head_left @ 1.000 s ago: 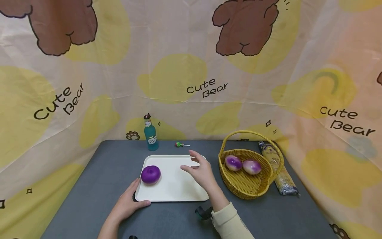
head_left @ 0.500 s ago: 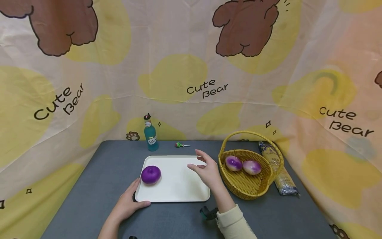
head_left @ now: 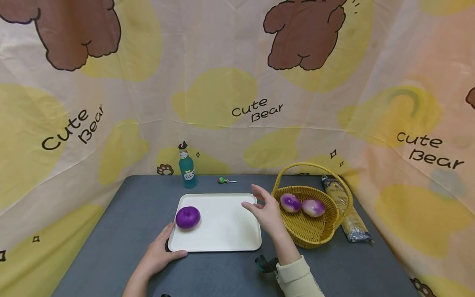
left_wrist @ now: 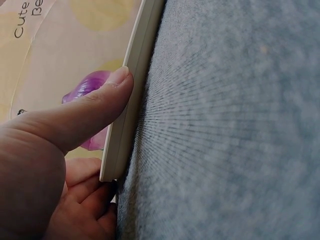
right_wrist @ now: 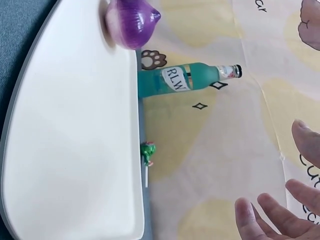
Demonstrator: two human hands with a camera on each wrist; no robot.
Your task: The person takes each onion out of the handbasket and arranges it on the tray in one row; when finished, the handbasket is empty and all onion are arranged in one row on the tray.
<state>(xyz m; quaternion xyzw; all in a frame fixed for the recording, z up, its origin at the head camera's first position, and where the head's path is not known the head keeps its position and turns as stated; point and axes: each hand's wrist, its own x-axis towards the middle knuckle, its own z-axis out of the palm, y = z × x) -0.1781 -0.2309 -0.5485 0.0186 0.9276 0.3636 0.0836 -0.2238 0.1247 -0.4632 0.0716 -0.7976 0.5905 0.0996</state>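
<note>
My left hand grips the near left corner of a white tray, its thumb along the front rim and its fingers at the left side. A purple onion sits on the tray's left part; the right wrist view shows the pointed tip of this onion. Over the tray's right edge, in the air, is my right hand, fingers spread and holding nothing. Just right of it stands a yellow wicker basket with two purple-and-white onions inside.
Behind the tray stand a teal bottle and a small green lollipop. A long plastic packet lies right of the basket, whose tall handle arches upward. A patterned cloth hangs behind the table.
My right hand has shifted right across the tray toward the basket, fingers still spread. The left hand, tray and onions stay where they were.
</note>
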